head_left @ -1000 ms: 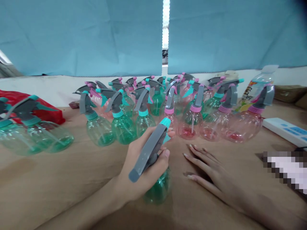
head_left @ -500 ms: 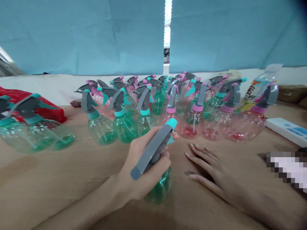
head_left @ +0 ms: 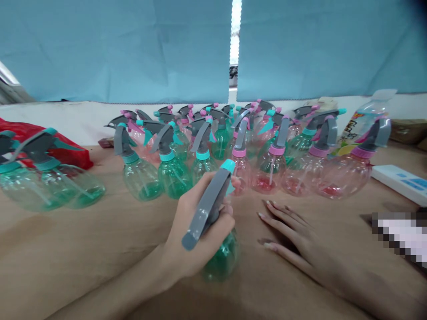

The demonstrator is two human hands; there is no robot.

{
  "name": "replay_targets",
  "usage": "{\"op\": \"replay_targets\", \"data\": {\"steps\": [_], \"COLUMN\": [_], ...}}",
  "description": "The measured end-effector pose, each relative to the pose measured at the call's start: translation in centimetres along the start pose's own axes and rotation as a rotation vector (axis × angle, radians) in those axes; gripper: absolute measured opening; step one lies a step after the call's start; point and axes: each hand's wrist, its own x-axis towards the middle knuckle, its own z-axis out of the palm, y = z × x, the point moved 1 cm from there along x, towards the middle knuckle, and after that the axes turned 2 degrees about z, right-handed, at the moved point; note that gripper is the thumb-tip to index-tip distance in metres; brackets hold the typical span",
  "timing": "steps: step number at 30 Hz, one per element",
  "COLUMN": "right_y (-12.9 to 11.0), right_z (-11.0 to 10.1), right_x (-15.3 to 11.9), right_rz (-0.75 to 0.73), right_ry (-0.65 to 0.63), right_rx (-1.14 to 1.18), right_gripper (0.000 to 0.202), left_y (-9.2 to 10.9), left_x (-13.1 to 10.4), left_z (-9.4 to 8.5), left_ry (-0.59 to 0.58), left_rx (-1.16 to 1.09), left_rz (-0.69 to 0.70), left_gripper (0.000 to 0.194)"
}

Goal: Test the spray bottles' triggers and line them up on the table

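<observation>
My left hand is wrapped round the neck of a green spray bottle, just in front of me. Its grey head with a turquoise nozzle slants up and away to the right, and the fingers hide most of the trigger. Flat on the tabletop, my right hand rests to the right with its fingers spread and nothing in it. Beyond the hands stand green spray bottles with turquoise collars and pink spray bottles with pink collars, several of each. Most hold a little liquid.
Two green spray bottles stand at the left before a red bag. At the right are a large clear bottle with a label, a white box with blue marks and a blurred-out item. A blue curtain hangs behind.
The head of the held spray bottle has turned slightly, its nozzle swinging left. My right hand has stayed in place on the table.
</observation>
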Motion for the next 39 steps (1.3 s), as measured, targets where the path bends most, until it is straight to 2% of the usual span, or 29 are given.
{"op": "replay_targets", "data": {"steps": [5, 8, 14, 21, 39], "right_y": [-0.01, 0.04, 0.23, 0.31, 0.02], "right_z": [0.00, 0.07, 0.33, 0.45, -0.11], "right_x": [-0.12, -0.14, -0.20, -0.22, -0.03], "right_rz": [-0.002, 0.006, 0.004, 0.019, 0.058], "right_ry": [-0.005, -0.007, -0.003, -0.019, -0.021], "right_rx": [0.002, -0.007, -0.005, 0.025, 0.098], "right_gripper": [0.055, 0.056, 0.055, 0.057, 0.054], "left_y": [-0.17, -0.28, -0.70, -0.85, -0.63], "left_x": [-0.11, -0.22, -0.32, -0.42, -0.30], "left_z": [0.47, 0.70, 0.76, 0.77, 0.60], "left_ry": [0.055, 0.034, -0.005, -0.019, -0.050], "left_rx": [-0.042, -0.013, -0.021, -0.023, 0.019], "left_rz": [0.006, 0.050, 0.047, 0.109, 0.070], "left_gripper": [0.021, 0.025, 0.038, 0.033, 0.025]}}
